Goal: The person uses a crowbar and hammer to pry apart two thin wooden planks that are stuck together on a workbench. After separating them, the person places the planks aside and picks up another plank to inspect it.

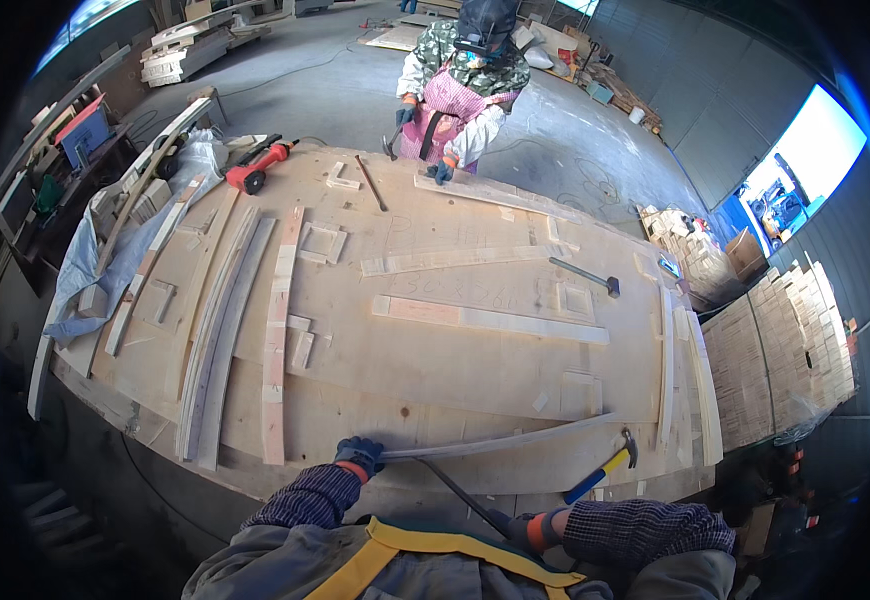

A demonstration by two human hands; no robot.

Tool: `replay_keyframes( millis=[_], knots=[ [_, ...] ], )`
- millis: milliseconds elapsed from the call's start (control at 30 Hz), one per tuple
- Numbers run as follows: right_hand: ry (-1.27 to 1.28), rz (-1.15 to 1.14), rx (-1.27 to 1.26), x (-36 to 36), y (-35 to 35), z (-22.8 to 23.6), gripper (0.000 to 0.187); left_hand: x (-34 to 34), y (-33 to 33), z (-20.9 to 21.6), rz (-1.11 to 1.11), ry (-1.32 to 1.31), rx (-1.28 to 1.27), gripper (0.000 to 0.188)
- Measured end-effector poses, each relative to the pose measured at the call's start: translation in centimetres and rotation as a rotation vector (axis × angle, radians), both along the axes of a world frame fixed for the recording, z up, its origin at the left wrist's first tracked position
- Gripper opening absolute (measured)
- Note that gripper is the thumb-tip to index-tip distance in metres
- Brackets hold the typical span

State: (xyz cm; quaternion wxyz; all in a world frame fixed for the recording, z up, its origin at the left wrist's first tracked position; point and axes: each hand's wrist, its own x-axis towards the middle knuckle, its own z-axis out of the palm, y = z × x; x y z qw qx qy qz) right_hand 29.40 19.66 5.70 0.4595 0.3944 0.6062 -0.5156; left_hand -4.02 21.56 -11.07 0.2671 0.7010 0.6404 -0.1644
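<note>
My left hand (pixel 360 455), in a dark glove with an orange cuff, is closed on the left end of a long, thin wooden strip (pixel 505 441) near the table's front edge. A dark, slender bar (pixel 453 487) slants down from beside that strip's end to my gloved right hand (pixel 533 532), which is wrapped round its lower end. Whether the bar's far tip touches the strip is too small to tell. To the right of the strip lies a claw hammer (pixel 603 474) with a blue and yellow handle.
Long wooden strips (pixel 273 340) and small block frames lie over the plywood table (pixel 355 390). A second hammer (pixel 587 275), a rusty bar (pixel 371 184) and a red power tool (pixel 258 169) rest there. Across stands a co-worker (pixel 460 90) holding a hammer. Stacked wood (pixel 780 345) stands right.
</note>
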Motion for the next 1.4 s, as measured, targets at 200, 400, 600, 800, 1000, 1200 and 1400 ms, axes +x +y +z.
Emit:
replay_keyframes(
  millis=[200,400,600,800,1000,1200,1400],
  knots=[
    [-0.153,0.163,0.038,-4.6,3.1,6.2,0.048,2.2,-2.6,5.3,-0.055,-0.023,0.341,0.072],
    [0.285,0.731,0.144,-6.5,4.6,9.2,0.062,13.9,-3.2,10.4,-0.253,-0.668,0.640,0.063],
    [0.504,0.531,0.390,-9.8,5.4,16.4,0.059,17.4,-3.9,11.0,0.352,-1.443,0.356,0.023],
    [1.237,-0.582,0.992,-3.2,7.2,27.1,0.044,13.9,-3.5,11.8,-0.255,-0.821,0.754,0.009],
    [0.730,-1.098,1.054,5.2,10.6,11.2,0.040,12.1,-3.7,11.5,-0.033,-1.036,0.902,0.014],
    [0.288,-0.268,1.237,6.9,9.7,-7.6,0.056,10.9,-3.9,11.8,0.181,-1.203,0.844,0.019],
    [0.235,-0.192,1.089,7.0,10.8,-12.1,0.064,11.2,-5.5,10.5,0.348,-1.214,0.964,0.014]
  ],
)
